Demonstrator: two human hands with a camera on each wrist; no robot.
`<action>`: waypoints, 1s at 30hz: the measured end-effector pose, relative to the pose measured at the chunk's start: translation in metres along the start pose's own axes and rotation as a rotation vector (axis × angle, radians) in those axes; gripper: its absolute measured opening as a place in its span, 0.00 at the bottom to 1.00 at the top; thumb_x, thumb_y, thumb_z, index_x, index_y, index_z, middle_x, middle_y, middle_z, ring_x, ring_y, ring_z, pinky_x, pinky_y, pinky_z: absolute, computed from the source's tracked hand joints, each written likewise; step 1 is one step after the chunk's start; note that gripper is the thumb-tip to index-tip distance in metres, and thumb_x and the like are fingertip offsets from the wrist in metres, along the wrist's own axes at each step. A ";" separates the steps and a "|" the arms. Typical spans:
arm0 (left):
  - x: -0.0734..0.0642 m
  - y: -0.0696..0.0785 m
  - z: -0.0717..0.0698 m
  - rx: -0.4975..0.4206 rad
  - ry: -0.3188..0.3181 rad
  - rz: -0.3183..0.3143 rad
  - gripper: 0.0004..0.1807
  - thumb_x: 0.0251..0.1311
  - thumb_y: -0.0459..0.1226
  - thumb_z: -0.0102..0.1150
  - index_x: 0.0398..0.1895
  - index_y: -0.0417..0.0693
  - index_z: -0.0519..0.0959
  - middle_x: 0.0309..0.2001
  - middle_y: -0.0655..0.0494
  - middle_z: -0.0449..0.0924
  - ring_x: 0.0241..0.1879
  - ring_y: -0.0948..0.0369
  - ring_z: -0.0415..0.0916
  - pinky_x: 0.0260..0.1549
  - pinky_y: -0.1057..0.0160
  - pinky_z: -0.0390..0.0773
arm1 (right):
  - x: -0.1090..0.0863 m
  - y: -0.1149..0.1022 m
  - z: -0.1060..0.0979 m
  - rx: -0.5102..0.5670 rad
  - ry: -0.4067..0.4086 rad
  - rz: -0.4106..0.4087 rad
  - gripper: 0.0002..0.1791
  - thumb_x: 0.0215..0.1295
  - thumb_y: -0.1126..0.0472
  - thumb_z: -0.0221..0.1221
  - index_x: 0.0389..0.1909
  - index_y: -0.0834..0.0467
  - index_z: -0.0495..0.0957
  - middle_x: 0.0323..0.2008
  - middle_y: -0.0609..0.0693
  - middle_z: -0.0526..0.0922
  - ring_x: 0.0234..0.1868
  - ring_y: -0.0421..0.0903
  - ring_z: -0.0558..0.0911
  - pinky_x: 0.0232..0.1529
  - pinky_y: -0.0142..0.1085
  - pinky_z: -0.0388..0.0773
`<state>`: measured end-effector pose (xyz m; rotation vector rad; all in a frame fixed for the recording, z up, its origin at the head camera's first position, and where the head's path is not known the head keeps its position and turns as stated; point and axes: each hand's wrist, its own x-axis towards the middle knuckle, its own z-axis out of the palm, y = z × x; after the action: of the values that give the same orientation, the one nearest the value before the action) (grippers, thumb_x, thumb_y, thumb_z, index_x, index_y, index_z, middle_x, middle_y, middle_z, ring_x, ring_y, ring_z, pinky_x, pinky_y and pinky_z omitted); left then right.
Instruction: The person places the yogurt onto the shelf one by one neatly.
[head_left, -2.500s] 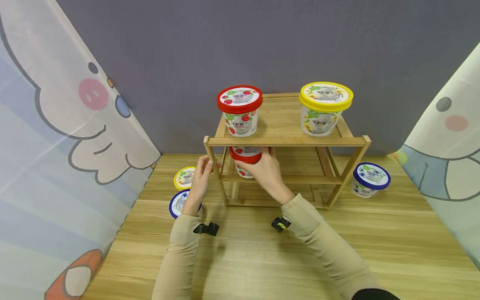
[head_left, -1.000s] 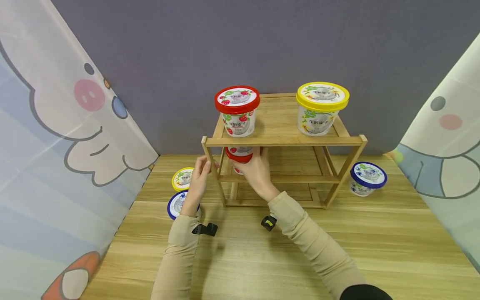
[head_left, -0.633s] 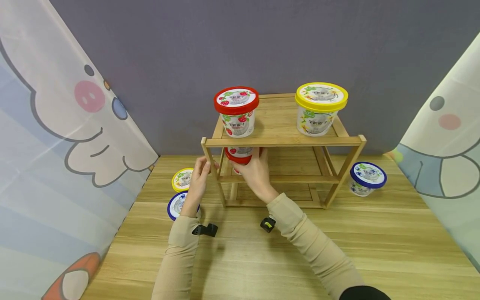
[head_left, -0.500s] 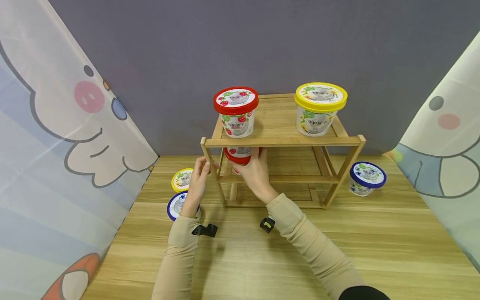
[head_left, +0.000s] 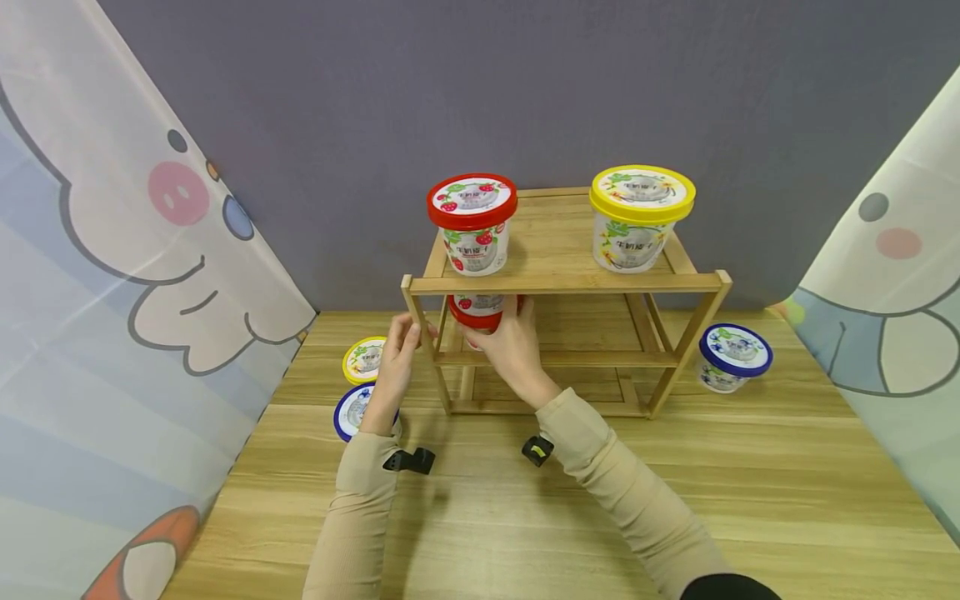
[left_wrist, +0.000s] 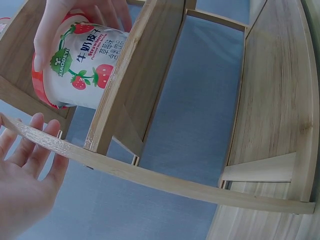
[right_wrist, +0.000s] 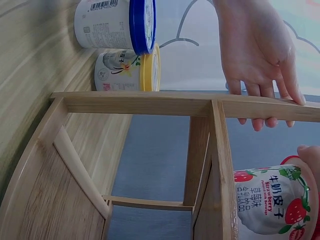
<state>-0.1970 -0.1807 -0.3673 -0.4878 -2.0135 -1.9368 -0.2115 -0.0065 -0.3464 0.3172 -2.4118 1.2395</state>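
My right hand (head_left: 513, 350) reaches onto the middle shelf of a wooden rack (head_left: 562, 283). It grips an upright strawberry tub (head_left: 468, 307) with a red lid, near the shelf's left end. Thumb and fingers lie on opposite sides of the lid. The top shelf's front rail partly covers this tub in the head view, while its printed side shows in the left wrist view (left_wrist: 82, 60). At the rack's left front post, my left hand (head_left: 396, 358) holds the wood, thumb on one side and fingers reaching past the other.
Another red-lidded tub (head_left: 480, 221) stands on the top shelf's left, with a yellow-lidded tub (head_left: 637, 225) at its right. Left of the rack are a yellow-lidded tub (head_left: 365, 360) and a blue-lidded tub (head_left: 352, 410). One more blue-lidded tub (head_left: 731, 358) stands at right.
The right hand and the strawberry tub have shifted slightly left and deeper into the middle shelf. The left hand stays on the post. The head view has moved a little.
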 end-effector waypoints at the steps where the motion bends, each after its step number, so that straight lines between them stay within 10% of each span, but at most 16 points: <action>1: 0.000 0.000 0.000 -0.001 0.001 -0.008 0.14 0.68 0.36 0.35 0.48 0.32 0.62 0.32 0.65 0.74 0.39 0.66 0.69 0.44 0.61 0.61 | -0.001 0.000 0.000 -0.010 0.001 -0.008 0.50 0.45 0.48 0.66 0.64 0.57 0.47 0.52 0.65 0.57 0.52 0.58 0.63 0.47 0.49 0.69; 8: -0.003 0.015 0.005 0.011 0.006 -0.022 0.10 0.67 0.30 0.32 0.43 0.50 0.65 0.31 0.67 0.73 0.38 0.68 0.69 0.44 0.60 0.61 | -0.008 0.000 -0.006 -0.049 0.030 -0.048 0.48 0.45 0.47 0.66 0.61 0.61 0.50 0.53 0.65 0.57 0.52 0.59 0.64 0.47 0.49 0.70; 16: -0.005 0.025 0.008 0.030 0.012 -0.036 0.09 0.67 0.30 0.32 0.43 0.49 0.64 0.32 0.68 0.72 0.38 0.70 0.69 0.44 0.60 0.61 | -0.018 0.002 -0.015 -0.044 0.070 -0.080 0.44 0.45 0.51 0.67 0.59 0.62 0.54 0.53 0.63 0.60 0.52 0.56 0.66 0.48 0.48 0.68; 30: 0.000 0.002 0.003 -0.044 0.001 -0.019 0.10 0.68 0.33 0.33 0.43 0.55 0.65 0.34 0.56 0.73 0.41 0.53 0.70 0.47 0.60 0.64 | -0.036 0.016 -0.039 -0.002 0.050 -0.141 0.29 0.54 0.57 0.61 0.56 0.61 0.62 0.50 0.60 0.66 0.51 0.55 0.68 0.48 0.47 0.68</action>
<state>-0.1965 -0.1778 -0.3655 -0.4795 -1.9861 -1.9959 -0.1753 0.0347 -0.3540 0.4428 -2.3057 1.1684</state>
